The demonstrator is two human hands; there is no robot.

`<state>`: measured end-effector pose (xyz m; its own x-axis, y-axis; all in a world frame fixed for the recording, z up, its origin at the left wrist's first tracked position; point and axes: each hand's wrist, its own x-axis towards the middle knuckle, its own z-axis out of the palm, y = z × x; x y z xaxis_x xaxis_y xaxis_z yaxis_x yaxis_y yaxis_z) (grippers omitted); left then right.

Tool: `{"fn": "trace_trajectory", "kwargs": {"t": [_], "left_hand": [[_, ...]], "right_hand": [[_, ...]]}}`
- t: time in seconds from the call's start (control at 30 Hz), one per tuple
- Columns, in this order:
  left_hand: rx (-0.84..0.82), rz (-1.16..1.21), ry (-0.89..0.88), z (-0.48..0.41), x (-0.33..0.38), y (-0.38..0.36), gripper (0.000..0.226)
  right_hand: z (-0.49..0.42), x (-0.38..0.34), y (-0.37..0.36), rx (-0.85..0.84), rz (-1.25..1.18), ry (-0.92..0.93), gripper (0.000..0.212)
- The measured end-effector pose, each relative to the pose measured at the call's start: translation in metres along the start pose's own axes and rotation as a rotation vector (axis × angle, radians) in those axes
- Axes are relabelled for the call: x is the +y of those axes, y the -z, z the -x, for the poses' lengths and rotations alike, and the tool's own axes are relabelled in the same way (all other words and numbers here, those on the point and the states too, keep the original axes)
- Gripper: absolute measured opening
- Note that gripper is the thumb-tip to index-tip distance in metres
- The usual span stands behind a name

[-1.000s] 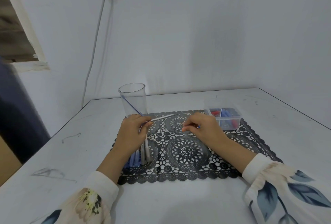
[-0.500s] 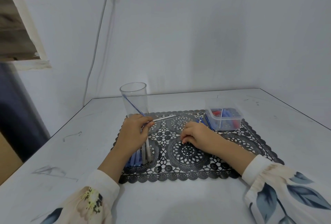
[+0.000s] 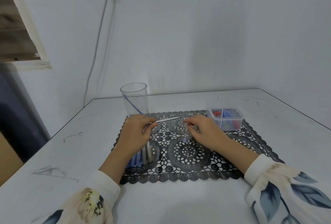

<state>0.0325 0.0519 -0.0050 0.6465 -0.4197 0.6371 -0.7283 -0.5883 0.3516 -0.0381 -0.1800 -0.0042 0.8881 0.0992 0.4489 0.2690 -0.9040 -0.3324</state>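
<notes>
Left hand pinches pen (tip rightward).

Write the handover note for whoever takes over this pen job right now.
Left hand grips a bundle of pens on the mat and pinches one slim pen, which points right.
Right hand: fingers curled by that pen's free end; I cannot tell whether they hold anything.
Clear cup, back left, holds one blue stick. Divided box of red and blue pieces sits back right.
Done: one stick in the cup.
Left: probably the pinched pen and the bundle.
</notes>
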Motion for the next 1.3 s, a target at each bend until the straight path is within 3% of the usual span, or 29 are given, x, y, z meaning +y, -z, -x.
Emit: {"fn": "trace_trajectory", "kwargs": {"t": [0.17, 0.37, 0.9, 1.03, 1.3], "left_hand": [[-0.02, -0.029, -0.033, 0.001, 0.002, -0.002, 0.04], [-0.02, -0.068, -0.038, 0.001, 0.003, -0.003, 0.028], [-0.018, -0.057, -0.064, 0.002, 0.005, -0.004, 0.026], [-0.013, -0.063, -0.071, 0.001, 0.006, -0.003, 0.026], [-0.022, -0.068, -0.061, 0.0, 0.005, -0.002, 0.026]], "right_hand": [[0.003, -0.003, -0.003, 0.131, 0.049, 0.138, 0.042], [0.005, -0.013, -0.007, 0.202, 0.149, 0.329, 0.044], [0.001, -0.008, -0.007, 0.345, 0.163, 0.293, 0.047], [0.003, -0.006, -0.013, 0.304, 0.224, 0.28, 0.05], [0.002, -0.004, -0.008, 0.343, 0.307, 0.22, 0.032]]}}
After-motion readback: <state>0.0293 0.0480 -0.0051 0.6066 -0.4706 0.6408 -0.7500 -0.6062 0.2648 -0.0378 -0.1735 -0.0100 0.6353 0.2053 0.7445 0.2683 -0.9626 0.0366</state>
